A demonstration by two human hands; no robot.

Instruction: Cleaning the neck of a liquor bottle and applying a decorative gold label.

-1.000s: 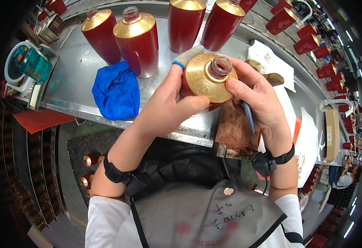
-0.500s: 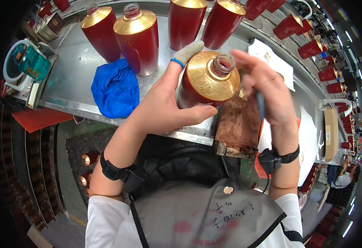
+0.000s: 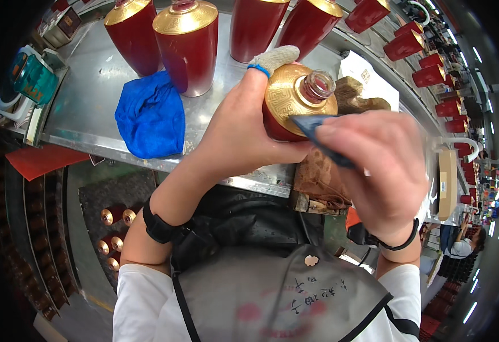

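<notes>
Above the near edge of the steel table (image 3: 90, 122), the left hand (image 3: 244, 134) keeps its grip clamped around a tilted red-and-gold bottle (image 3: 295, 102), steadying it, while the right hand (image 3: 375, 171) pinches a dark blue blade-like tool (image 3: 318, 132) against its gold shoulder.

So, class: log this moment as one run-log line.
left hand: grips red-and-gold ceramic bottle | right hand: presses dark blue flat tool on bottle shoulder | bottle: uncapped

A steel workbench (image 3: 95, 85) stands over a dark floor (image 3: 489, 308), ceiling strip lights (image 3: 477, 54) far right.
</notes>
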